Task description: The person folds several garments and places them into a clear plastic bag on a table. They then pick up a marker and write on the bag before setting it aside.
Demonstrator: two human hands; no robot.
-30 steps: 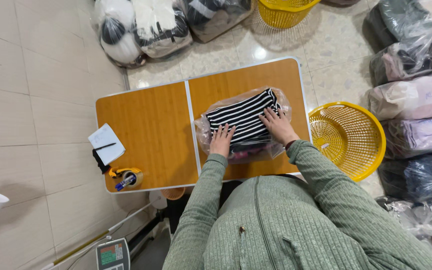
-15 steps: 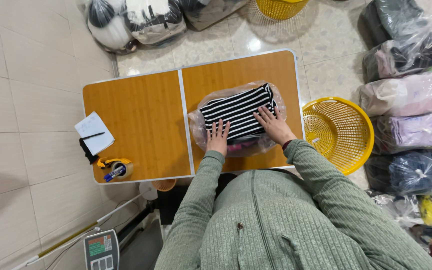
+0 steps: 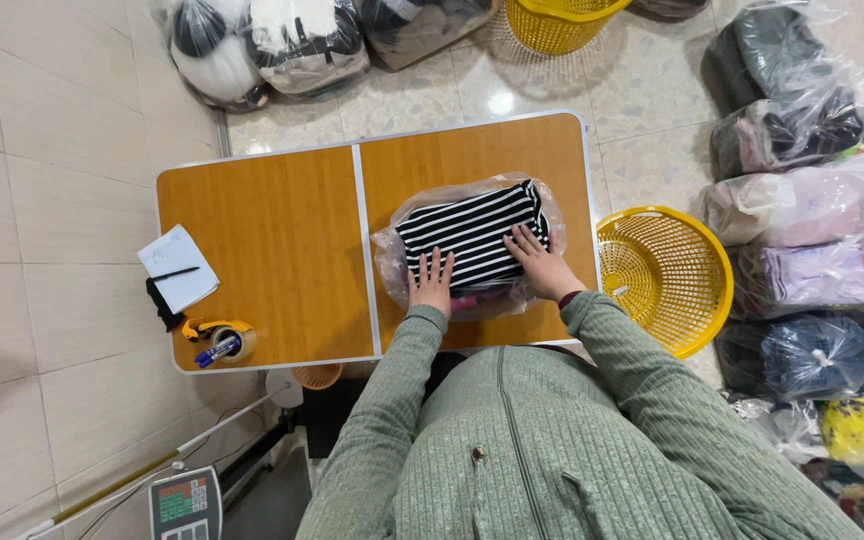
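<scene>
Orange worktop (image 3: pixel 282 250): bagged striped garment (image 3: pixel 472 235) is pressed flat by left hand (image 3: pixel 432 285) and right hand (image 3: pixel 544 270), grips open, nothing clasped.

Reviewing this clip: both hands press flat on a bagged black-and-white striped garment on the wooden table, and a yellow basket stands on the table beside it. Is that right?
Not quite. The head view shows the yellow basket standing on the floor beside the table, not on it. The rest holds: the left hand and right hand press flat on the bagged striped garment.

Bagged garment (image 3: pixel 472 240) on table (image 3: pixel 272 240) — basket (image 3: pixel 664 275) right, tape roll (image 3: pixel 220 340), perhaps, left
</scene>
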